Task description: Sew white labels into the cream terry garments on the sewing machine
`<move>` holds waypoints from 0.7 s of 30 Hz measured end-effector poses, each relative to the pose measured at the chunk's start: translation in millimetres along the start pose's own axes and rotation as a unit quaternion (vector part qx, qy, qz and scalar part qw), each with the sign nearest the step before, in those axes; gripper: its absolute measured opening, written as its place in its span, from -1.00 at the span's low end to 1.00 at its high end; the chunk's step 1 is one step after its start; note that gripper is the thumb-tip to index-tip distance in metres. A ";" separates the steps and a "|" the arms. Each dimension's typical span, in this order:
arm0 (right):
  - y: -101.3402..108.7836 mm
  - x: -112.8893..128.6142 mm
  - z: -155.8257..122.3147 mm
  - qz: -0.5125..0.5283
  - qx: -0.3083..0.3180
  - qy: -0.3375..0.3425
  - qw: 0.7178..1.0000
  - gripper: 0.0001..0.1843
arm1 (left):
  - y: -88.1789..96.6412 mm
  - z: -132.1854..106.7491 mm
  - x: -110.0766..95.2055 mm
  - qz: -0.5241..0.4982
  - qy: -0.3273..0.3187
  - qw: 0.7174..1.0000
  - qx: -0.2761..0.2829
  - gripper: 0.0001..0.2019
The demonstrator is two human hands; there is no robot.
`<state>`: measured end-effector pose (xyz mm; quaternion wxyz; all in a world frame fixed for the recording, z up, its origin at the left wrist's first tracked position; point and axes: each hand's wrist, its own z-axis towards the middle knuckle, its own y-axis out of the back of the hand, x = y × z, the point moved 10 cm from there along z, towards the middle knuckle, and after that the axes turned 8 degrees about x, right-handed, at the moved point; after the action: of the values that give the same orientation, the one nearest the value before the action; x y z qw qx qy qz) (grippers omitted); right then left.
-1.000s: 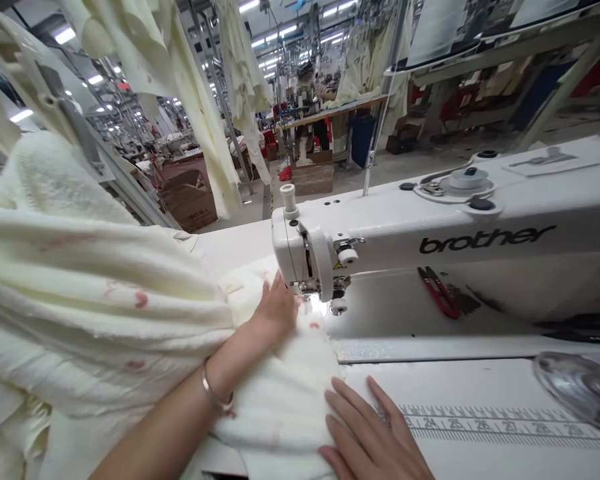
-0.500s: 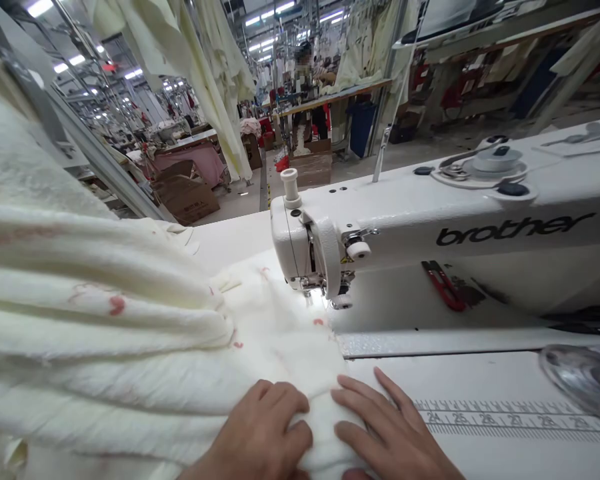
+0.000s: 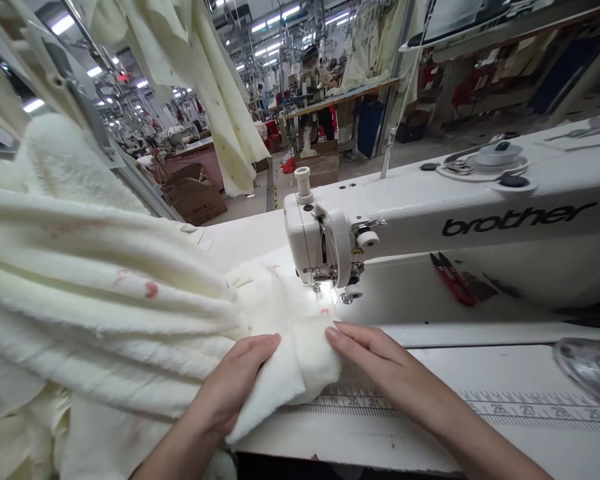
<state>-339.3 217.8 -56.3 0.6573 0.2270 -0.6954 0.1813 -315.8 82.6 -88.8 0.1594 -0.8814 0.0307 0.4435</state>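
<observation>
Cream fleece fabric (image 3: 180, 313) with small red printed marks lies in folds on the left and runs under the needle area of a white sewing machine (image 3: 325, 233). My left hand (image 3: 243, 373) is closed on a flap of this fabric, thumb on top and fingers underneath. At the fabric's right edge, just in front of the presser foot (image 3: 326, 288), my right hand (image 3: 367, 347) pinches the cloth between thumb and fingers. A lit spot shows under the needle; the needle tip itself is too small to make out.
Red thread snips (image 3: 454, 280) lie behind the machine bed's front edge. A printed ruler strip (image 3: 525, 408) runs along the table front, with a clear round object (image 3: 587, 367) at right. Cream cloth pieces (image 3: 225, 113) hang at upper left. A cardboard box (image 3: 193, 197) stands on the floor beyond.
Both hands were lying over the fabric near the table front; now they have moved forward, gripping and lifting its edge. A flap is folded up, and the ruler beneath is more exposed.
</observation>
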 end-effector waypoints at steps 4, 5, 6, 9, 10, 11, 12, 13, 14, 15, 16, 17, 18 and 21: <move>4.6 -1.5 -4.1 0.011 -0.017 -0.016 1.000 -0.46 | -0.3 -2.0 1.0 -0.009 -0.004 1.000 -0.003 -0.63; 6.0 -1.8 -5.3 0.009 -0.023 -0.017 1.000 -0.47 | -0.5 -2.4 0.9 -0.007 -0.005 1.000 -0.002 -0.63; 7.2 -2.0 -6.3 0.009 -0.028 -0.016 0.999 -0.47 | -0.6 -2.6 1.0 -0.003 -0.005 1.000 0.000 -0.64; 5.1 -3.0 -6.1 0.029 -0.015 -0.008 0.999 -0.51 | 0.0 -4.0 0.3 0.023 -0.005 1.000 -0.006 -0.64; 3.1 -3.8 -5.1 0.043 -0.005 -0.006 0.999 -0.53 | -0.1 -4.9 -2.5 0.051 -0.014 0.999 -0.012 -0.64; 1.6 -4.8 -4.0 0.058 0.003 -0.006 0.998 -0.55 | -1.4 -6.1 -7.1 0.092 -0.029 0.995 -0.017 -0.64; 1.0 -6.1 -2.8 0.073 0.006 -0.007 0.997 -0.57 | -4.8 -7.8 -14.2 0.146 -0.056 0.988 -0.019 -0.66; 1.2 -7.2 -1.6 0.085 0.004 -0.009 0.996 -0.57 | -9.7 -10.4 -23.1 0.210 -0.091 0.973 -0.022 -0.67; 2.1 -8.1 -0.7 0.091 -0.001 -0.012 0.996 -0.56 | -15.8 -13.7 -32.5 0.274 -0.128 0.953 -0.027 -0.65; 3.4 -8.6 0.0 0.093 -0.007 -0.014 0.996 -0.55 | -22.1 -17.3 -40.7 0.330 -0.161 0.930 -0.032 -0.59; 4.2 -8.4 0.4 0.094 -0.010 -0.017 0.995 -0.54 | -27.2 -20.1 -46.6 0.365 -0.182 0.912 -0.035 -0.55; 4.4 -7.7 0.5 0.096 -0.008 -0.018 0.995 -0.53 | -29.9 -22.0 -51.1 0.380 -0.194 0.904 -0.038 -0.56; 4.4 -6.4 0.2 0.101 -0.006 -0.017 0.995 -0.52 | -30.3 -22.8 -54.3 0.380 -0.195 0.903 -0.041 -0.64; 5.7 -0.4 -3.0 0.116 -0.001 -0.008 0.993 -0.55 | -21.4 -20.8 -57.0 0.307 -0.158 0.937 -0.040 -0.69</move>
<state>-339.9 224.1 -56.3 0.6267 0.1455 -0.7222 0.2538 -330.0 91.5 -26.7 -0.0170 -0.7530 0.2570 0.6055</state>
